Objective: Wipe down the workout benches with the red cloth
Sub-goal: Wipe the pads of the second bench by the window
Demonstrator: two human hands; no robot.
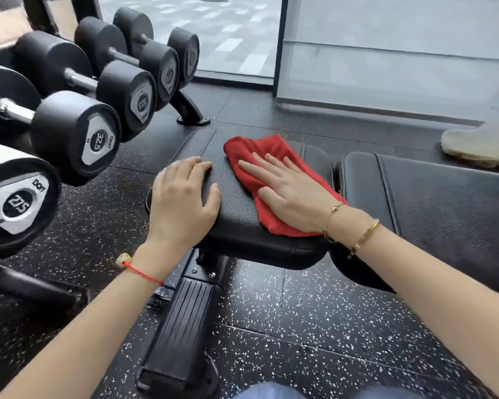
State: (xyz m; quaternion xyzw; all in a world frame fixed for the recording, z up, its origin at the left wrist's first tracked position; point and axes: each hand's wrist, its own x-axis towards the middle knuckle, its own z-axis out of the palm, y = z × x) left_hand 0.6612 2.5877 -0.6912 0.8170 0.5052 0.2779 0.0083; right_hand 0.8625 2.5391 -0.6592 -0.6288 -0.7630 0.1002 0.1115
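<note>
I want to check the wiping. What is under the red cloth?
The red cloth lies on the black seat pad, pressed flat by the right hand. The pad surface beneath it is covered.

Pebbled matt black leather-like bench pad (236, 194); soft red cloth (260, 156); shiny metal dumbbell handles (13, 110); speckled rubbery floor (314, 326)
</note>
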